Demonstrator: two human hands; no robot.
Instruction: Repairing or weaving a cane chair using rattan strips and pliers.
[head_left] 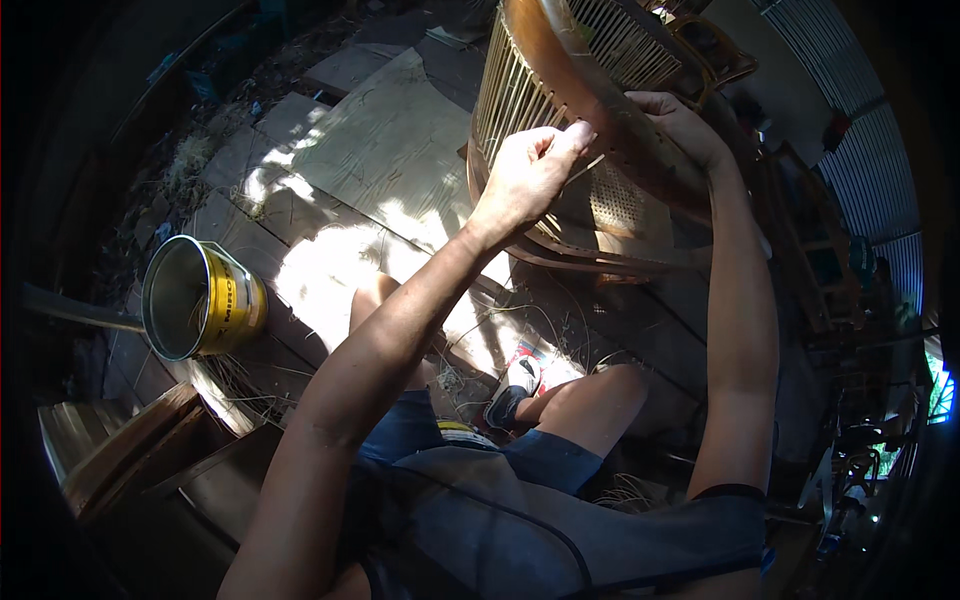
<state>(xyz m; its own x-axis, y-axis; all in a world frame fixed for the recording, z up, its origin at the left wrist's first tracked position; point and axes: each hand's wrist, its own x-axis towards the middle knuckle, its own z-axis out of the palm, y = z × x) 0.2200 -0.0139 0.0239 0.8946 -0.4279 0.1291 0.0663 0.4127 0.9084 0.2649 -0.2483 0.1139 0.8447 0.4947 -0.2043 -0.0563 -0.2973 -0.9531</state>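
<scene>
A curved brown wooden chair frame (600, 92) with a row of small holes along its rail rises in front of me, strung with rows of pale cane strands (515, 85). My left hand (535, 170) is closed in a pinch at the near edge of the rail. A thin cane strand (583, 172) runs out below its fingertips. My right hand (682, 128) holds the rail from its right side; its fingertips are partly hidden by the wood. Lower down on the chair, a woven cane panel (617, 200) catches the sun.
At left stands a yellow metal bucket (236, 300) with a dark inside. A flat board (385, 150) lies on the sunlit, paved floor. Loose cane scraps (625, 492) lie near my legs. Wooden furniture (815, 235) stands at right, and wooden pieces (130, 440) at lower left.
</scene>
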